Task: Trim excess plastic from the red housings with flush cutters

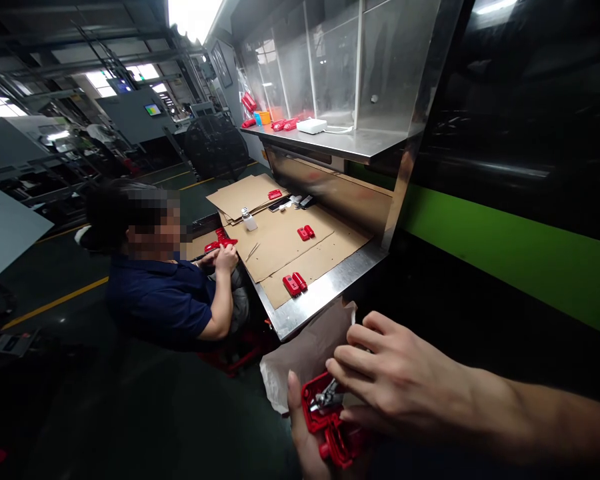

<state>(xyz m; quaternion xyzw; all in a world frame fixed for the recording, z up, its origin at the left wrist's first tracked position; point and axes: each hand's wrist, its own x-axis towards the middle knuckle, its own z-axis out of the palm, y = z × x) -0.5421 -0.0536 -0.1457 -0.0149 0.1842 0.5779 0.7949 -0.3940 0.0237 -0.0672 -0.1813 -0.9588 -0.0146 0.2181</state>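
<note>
At the lower middle my left hand [300, 437] is closed around a red plastic part [336, 443], its thumb along the left edge. The part looks like a hollow, box-like housing with a rounded section beside it. My right hand [395, 373] reaches over it with curled fingers, gripping metal nippers [325, 398]. The silver jaws of the nippers lie over the part's open cavity; their handles are mostly hidden by my fingers. Behind both hands is a crumpled whitish bag or liner [300, 363].
A seated co-worker [165, 293] handles red parts at the left of a cardboard-covered workbench [280, 240]. Red housings [295, 285] lie on it, with a small bottle [249, 219] and tweezers [253, 251]. Above is a metal shelf [360, 143]. The bench's metal edge [325, 303] is just beyond my hands.
</note>
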